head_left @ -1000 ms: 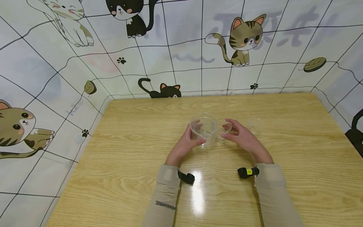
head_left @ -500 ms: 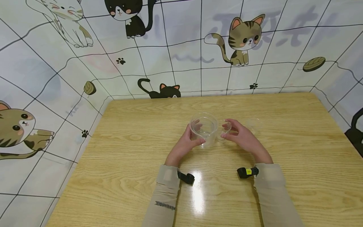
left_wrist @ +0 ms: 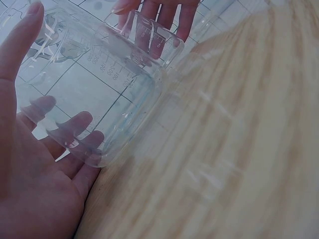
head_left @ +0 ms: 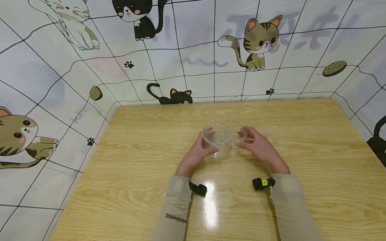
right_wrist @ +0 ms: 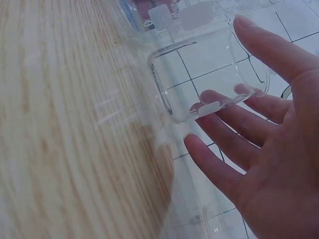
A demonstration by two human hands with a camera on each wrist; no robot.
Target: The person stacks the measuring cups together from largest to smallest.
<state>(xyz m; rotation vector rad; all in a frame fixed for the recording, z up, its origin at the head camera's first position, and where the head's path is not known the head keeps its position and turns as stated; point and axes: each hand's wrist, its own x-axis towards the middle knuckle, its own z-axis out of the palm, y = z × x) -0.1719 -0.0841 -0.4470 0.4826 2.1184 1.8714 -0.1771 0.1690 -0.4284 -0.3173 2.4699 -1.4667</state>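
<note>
Left grip: we see the left grip [head_left: 198,147] wrapped round the large graduated beaker [head_left: 221,144], upright near the middle of the bench [head_left: 135,147].
Right grip: we find the right grip [head_left: 258,144] pinching the small beaker [head_left: 235,138] between thumb and fingers, just beside the large one.
Beaker scale: we make out 200 and 100, reversed through the glass; the small beaker's marks we cannot read.
White patches: blank, as far as we can tell.
Sleeve lettering [head_left: 176,218]: too small for us.
Third glass vessel [head_left: 270,133]: faint, partly behind the right grip.
</note>
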